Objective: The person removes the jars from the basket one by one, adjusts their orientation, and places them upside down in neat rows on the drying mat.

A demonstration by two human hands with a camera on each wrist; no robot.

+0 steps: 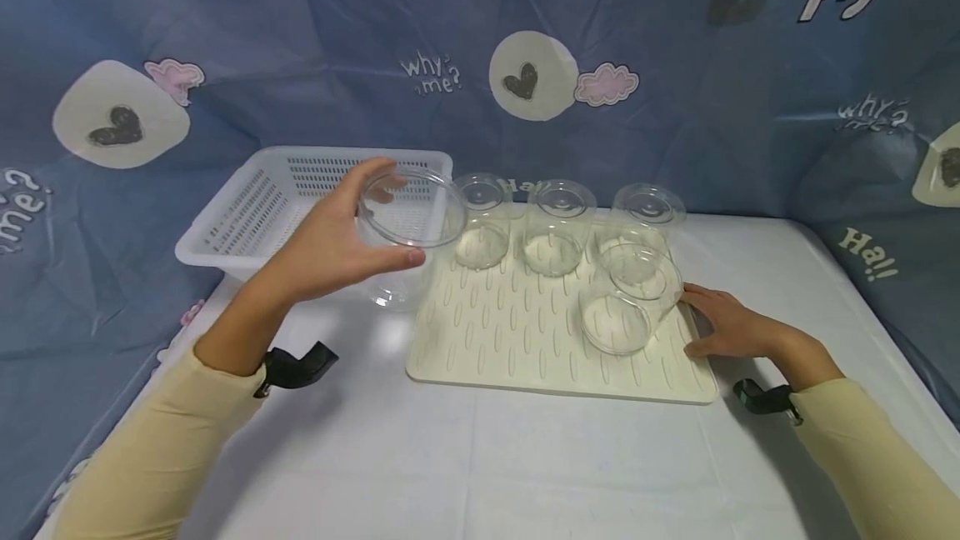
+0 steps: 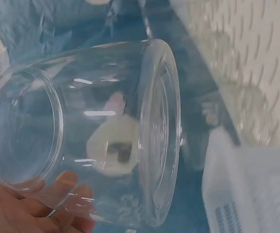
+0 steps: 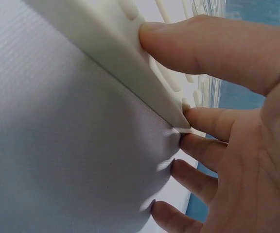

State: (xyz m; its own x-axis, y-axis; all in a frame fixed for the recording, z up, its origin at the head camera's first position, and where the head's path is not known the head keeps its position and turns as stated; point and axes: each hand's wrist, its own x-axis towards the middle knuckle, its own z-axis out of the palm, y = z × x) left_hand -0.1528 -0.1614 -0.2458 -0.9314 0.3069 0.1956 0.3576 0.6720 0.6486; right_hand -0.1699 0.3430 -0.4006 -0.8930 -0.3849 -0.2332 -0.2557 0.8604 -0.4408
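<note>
My left hand [image 1: 330,240] grips a clear jar [image 1: 412,211] near its upper end, thumb on the near side and fingers round the far side. The left wrist view shows this jar [image 2: 101,136] lengthwise, with a thick rounded rim facing away from the palm. At the right edge of a cream ridged mat [image 1: 510,340], my right hand [image 1: 731,323] rests with fingers extended. In the right wrist view, its thumb touches the mat's top [image 3: 120,43] and the index fingertip meets the edge; other fingertips press the cloth. A similar jar [image 1: 630,298] stands on the mat beside this hand.
Along the mat's back stand three more clear jars: left [image 1: 483,223], middle [image 1: 558,227] and right [image 1: 648,205]. A white slotted basket [image 1: 240,207] sits behind the left hand. White cloth [image 1: 525,465] covers the table, and a blue printed curtain [image 1: 420,7] hangs behind.
</note>
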